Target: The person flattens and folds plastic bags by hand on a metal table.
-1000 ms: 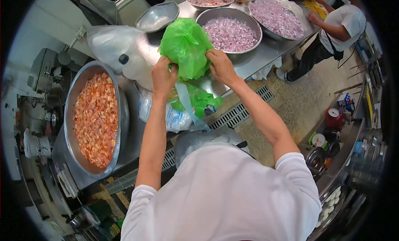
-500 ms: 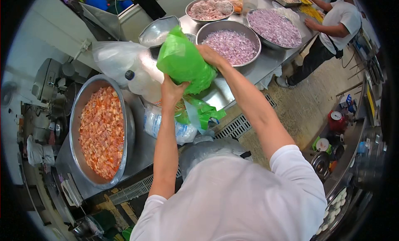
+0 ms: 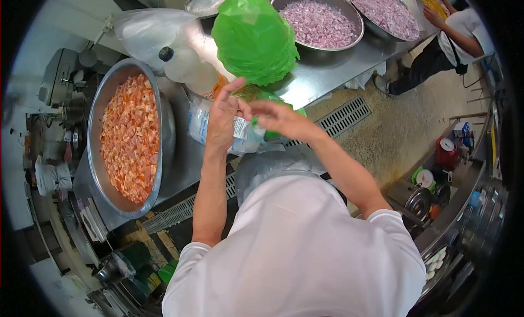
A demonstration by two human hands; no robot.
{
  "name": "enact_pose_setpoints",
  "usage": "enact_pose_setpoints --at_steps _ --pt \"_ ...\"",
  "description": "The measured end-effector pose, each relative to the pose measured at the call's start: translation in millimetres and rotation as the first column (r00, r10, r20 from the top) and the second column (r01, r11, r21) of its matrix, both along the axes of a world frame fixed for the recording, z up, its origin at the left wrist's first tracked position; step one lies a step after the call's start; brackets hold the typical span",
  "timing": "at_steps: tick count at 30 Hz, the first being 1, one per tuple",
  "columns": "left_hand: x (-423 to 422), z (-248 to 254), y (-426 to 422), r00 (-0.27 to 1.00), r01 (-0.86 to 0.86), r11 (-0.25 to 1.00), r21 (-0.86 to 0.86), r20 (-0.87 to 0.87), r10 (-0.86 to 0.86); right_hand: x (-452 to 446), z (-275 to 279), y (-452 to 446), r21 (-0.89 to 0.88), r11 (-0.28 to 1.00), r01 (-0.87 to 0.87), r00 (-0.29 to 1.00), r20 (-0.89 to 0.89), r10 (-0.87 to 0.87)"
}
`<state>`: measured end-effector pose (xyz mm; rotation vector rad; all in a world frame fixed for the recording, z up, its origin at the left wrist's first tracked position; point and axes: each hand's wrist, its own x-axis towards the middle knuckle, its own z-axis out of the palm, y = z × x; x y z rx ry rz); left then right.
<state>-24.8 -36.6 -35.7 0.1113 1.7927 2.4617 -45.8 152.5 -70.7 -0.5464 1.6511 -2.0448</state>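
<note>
My left hand (image 3: 222,117) is raised in front of my body, index finger stretched out and the other fingers loosely bent. Close beside it, my right hand (image 3: 281,120) reaches across with its fingers apart, slightly blurred. I see nothing held in either one. Just beyond them a bulging green plastic bag (image 3: 254,38) rests on the metal table; its contents are hidden. Under and behind my hands lie a clear plastic packet (image 3: 197,120) with printing and more green plastic. A cloudy plastic jug (image 3: 185,66) with a dark cap is left of the green bag.
A large metal basin (image 3: 167,147) of diced orange-red meat stands at the left. Metal bowls of chopped onion, one nearer (image 3: 360,36) and one farther (image 3: 404,39), are at the back right. A person (image 3: 469,30) works there. A floor grate (image 3: 346,117) runs beside the table (image 3: 322,90).
Both hands have let go of the green bag, which now sits on the table. They have drawn back toward my body and come close together. The view has tilted downward.
</note>
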Motion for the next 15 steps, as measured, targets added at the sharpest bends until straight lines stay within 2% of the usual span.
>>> enact_pose_setpoints --at_steps 2,4,5,8,9,11,12,13,15 --pt "-0.2 3.4 7.1 1.000 -0.021 0.998 -0.062 0.002 0.021 8.9 -2.1 -5.5 -0.073 0.990 -0.119 0.991 0.048 0.123" --pt "4.4 7.7 0.3 0.998 -0.066 0.974 -0.219 -0.001 0.067 1.7 -7.2 -2.2 0.022 0.968 -0.249 0.961 0.130 0.244" --pt "5.9 8.9 -5.3 0.996 -0.087 0.952 -0.294 -0.007 0.089 -1.7 -8.9 0.7 -0.005 0.973 -0.231 0.965 0.126 0.230" --pt "10.9 4.0 -31.1 0.935 0.221 0.953 -0.207 0.322 -0.147 -12.3 -8.0 13.8 0.070 0.974 -0.214 0.976 0.057 0.210" --pt "13.3 -2.2 -30.7 0.941 0.209 0.956 -0.205 0.309 -0.140 -14.7 -5.6 17.2 0.122 0.973 -0.195 0.981 0.013 0.195" --pt "18.1 -14.6 -24.7 0.952 0.186 0.962 -0.202 0.280 -0.125 -18.6 -5.7 22.2 0.132 0.979 -0.153 0.988 0.048 0.148" --pt "20.2 -15.6 -19.5 0.963 0.110 0.974 -0.200 0.265 -0.054 -18.7 -2.8 23.2 0.139 0.982 -0.131 0.990 0.066 0.123" --pt "22.3 -15.9 -13.3 0.968 0.033 0.980 -0.198 0.251 0.018 -15.3 -0.1 19.9 0.220 0.967 0.128 0.967 -0.245 -0.072" --pt "24.0 -15.3 -2.9 0.960 -0.088 0.974 -0.207 0.242 0.138 -3.9 16.8 15.8 0.243 0.889 0.389 0.859 -0.445 -0.255"
